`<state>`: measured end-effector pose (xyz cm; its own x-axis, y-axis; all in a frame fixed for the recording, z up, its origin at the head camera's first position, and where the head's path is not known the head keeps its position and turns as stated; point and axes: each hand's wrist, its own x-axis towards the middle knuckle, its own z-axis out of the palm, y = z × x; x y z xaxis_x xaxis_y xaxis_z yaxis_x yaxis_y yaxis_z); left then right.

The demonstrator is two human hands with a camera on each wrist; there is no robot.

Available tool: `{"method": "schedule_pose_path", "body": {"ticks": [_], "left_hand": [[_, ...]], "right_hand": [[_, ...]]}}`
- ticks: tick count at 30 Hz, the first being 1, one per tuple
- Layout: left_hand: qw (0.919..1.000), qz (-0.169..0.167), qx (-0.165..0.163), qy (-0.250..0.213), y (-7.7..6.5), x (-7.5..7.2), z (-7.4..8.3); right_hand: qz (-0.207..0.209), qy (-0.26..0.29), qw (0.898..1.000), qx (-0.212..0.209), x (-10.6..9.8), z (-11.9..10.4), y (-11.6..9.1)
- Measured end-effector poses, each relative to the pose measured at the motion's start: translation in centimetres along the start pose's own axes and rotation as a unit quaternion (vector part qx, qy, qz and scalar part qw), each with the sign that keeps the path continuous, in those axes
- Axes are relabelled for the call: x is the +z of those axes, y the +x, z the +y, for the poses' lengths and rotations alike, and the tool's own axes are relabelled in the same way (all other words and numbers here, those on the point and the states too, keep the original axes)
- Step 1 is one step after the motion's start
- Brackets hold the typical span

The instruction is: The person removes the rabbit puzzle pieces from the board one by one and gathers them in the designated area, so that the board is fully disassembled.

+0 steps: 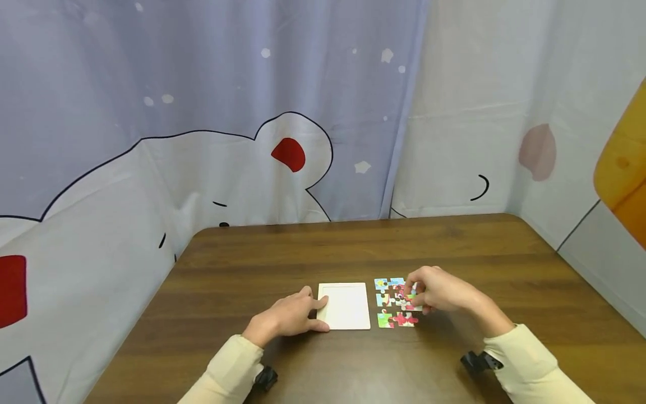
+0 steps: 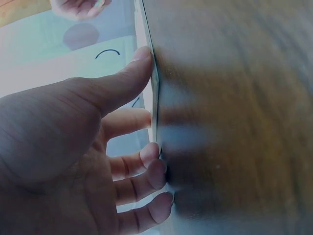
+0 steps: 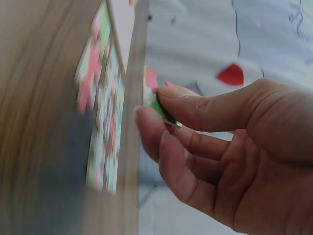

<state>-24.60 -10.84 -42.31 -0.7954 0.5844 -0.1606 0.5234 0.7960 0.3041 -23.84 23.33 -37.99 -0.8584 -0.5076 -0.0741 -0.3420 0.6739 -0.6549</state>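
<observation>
A square white puzzle tray (image 1: 345, 307) with a raised rim lies flat on the table. My left hand (image 1: 291, 315) rests along its left side, thumb at the near corner and index finger on the rim; its other fingertips (image 2: 160, 208) touch the tabletop in the left wrist view. To the right of the tray lie colourful jigsaw pieces (image 1: 385, 320), set close together in rows. Over their right side, my right hand (image 1: 439, 289) pinches one puzzle piece (image 3: 150, 78) between thumb and fingers. That piece shows red, white and green, held up off the others in the right wrist view.
The brown wooden table (image 1: 313, 252) reaches back to a printed curtain (image 1: 252, 168) that hangs behind it and along the sides. Dark devices (image 1: 266, 378) are strapped at both wrists, below the cream sleeves (image 1: 229, 365).
</observation>
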Motion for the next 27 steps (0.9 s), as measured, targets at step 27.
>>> {"method": "schedule_pose_path", "body": {"ticks": [27], "left_hand": [[1.0, 0.006, 0.005, 0.004, -0.1, 0.5, 0.1]], "right_hand": [[0.006, 0.026, 0.998, 0.056, 1.6, 2.8, -2.1]]}}
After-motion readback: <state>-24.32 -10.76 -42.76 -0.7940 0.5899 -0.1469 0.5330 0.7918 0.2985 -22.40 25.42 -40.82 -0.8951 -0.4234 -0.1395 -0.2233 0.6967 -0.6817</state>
